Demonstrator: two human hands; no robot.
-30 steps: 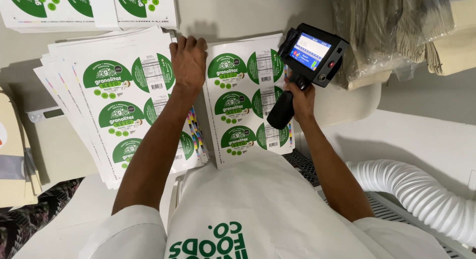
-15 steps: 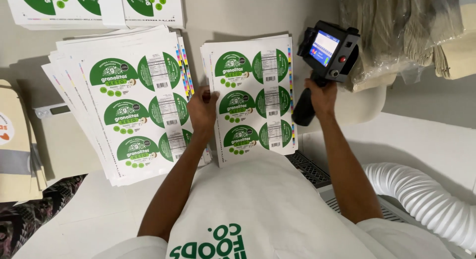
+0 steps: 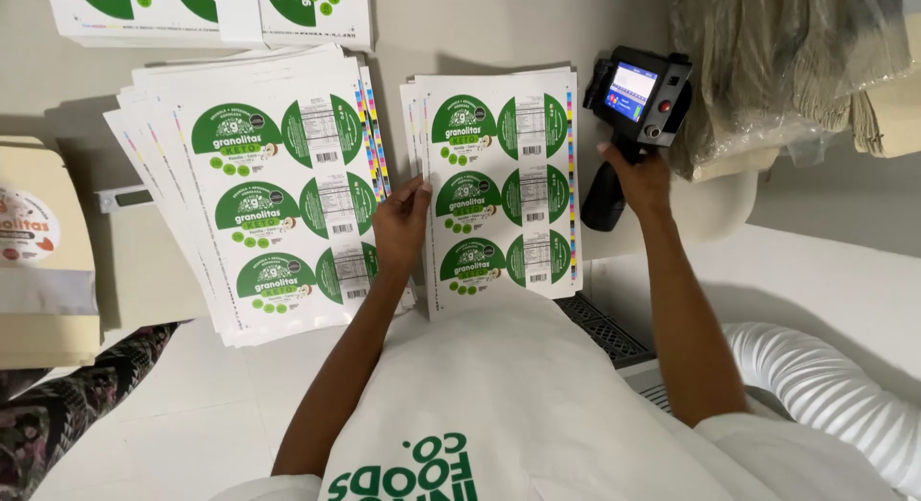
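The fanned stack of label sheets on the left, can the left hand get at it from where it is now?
Probably yes. The left hand rests on the edge of the smaller sheet stack, right beside the fanned stack, with nothing lying between them. It holds nothing.

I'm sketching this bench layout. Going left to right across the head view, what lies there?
Tan pouch → fanned stack of label sheets → left hand → neat stack of label sheets → right hand gripping the black handheld device → bagged paper bundle.

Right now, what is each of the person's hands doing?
Left hand: open, fingers flat on the left edge of the smaller stack of label sheets.
Right hand: closed around the grip of the black handheld device.
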